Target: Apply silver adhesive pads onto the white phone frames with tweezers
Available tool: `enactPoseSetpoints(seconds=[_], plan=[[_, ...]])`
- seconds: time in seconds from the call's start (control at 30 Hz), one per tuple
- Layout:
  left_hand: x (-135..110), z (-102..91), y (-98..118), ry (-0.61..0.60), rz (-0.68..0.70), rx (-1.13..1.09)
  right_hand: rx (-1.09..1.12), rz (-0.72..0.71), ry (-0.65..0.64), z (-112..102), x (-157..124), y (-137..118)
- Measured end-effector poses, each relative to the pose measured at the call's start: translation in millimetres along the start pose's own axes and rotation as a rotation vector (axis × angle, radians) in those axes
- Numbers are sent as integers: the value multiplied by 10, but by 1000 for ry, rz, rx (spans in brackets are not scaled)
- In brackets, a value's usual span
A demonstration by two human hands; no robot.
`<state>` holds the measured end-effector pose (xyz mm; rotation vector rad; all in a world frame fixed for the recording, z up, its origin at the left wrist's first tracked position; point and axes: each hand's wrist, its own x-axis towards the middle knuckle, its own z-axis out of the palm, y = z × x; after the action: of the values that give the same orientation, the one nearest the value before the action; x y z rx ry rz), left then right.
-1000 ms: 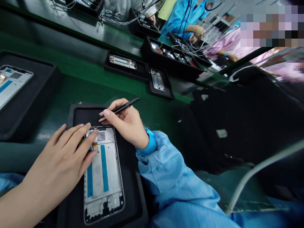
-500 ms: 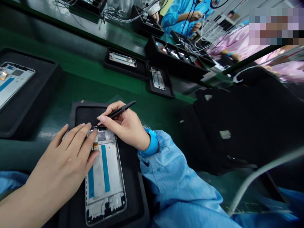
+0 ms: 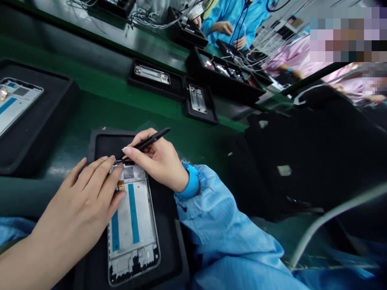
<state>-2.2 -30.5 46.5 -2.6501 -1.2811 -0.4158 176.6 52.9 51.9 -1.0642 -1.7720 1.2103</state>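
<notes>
A silver phone frame (image 3: pixel 146 225) with blue strips lies in a black foam tray (image 3: pixel 172 245) in front of me. My left hand (image 3: pixel 86 197) rests palm down over the frame's upper left part, fingers stretched out, the fingertips at its top edge. Part of an orange flex cable (image 3: pixel 121 185) shows beside those fingers. In a pen-like grip, my right hand (image 3: pixel 160 161) is closed on slim black tweezers (image 3: pixel 152 139). Their tip points down at the top edge of the frame, close to my left fingertips; the exact contact spot is hidden.
Another phone frame (image 3: pixel 21 100) lies in a black tray (image 3: pixel 54 104) on the left. Two smaller-looking trays with frames (image 3: pixel 152 74) stand farther back, near a black parts box (image 3: pixel 223 76). Dark stacked trays (image 3: pixel 290 141) and a pale cable (image 3: pixel 338 213) are right. Co-workers sit opposite.
My hands, the tweezers and the frame keep nearly the same position; the view has shifted slightly. Across the bench, the hands of the co-worker in blue have moved lower and apart.
</notes>
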Motion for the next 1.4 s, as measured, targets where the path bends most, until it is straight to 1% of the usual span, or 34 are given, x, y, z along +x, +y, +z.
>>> enactPoseSetpoints(seconds=[0.13,0.3,0.43,0.9,1.17,1.4], plan=[[-9,11,3,21,-7,-2,-4,7,14,-2,-5,9],[-11,7,5,8,-9,1,-28,10,15,-8,-10,5],[-4,2,-2,32,-13,-4,-35,2,20,-7,-18,-23],[8,6,-2,44,-6,6,-189,-22,-9,-12,1,-109],[16,-2,-6,31,-7,15,-226,-121,-50,-54,19,-132],[15,9,0,39,-24,8,-318,-172,-70,-66,50,-155]])
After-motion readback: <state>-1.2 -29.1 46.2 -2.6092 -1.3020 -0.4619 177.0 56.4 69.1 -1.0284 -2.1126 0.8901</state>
